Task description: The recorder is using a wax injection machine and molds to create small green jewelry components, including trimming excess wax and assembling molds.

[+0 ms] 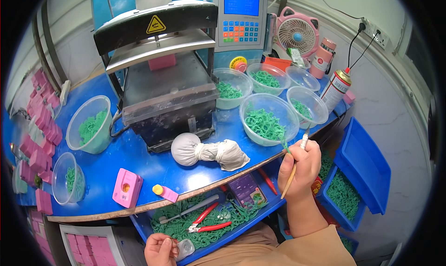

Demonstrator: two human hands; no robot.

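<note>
My right hand point(299, 168) grips a thin wooden stick point(289, 182) and a white-handled tool point(304, 140); a small green piece point(286, 144) shows at its fingers, just below a large bowl of green pieces point(265, 124). My left hand point(160, 249) is curled at the lower edge, next to a small clear plastic piece point(186, 248); what its fingers hold is unclear. Between them is an open blue drawer of green pieces point(181, 226), with red-handled cutters point(204, 219), a white rod point(190, 208) and a purple package point(242, 189). A tied cloth bundle point(209, 152) lies above.
A press machine point(167, 103) and control panel point(239, 15) stand behind. More bowls point(87, 136), pink blocks point(127, 188), a spray can point(335, 90), a pink bottle point(323, 56) and a fan point(297, 36) surround it. Blue bins point(362, 159) are at right.
</note>
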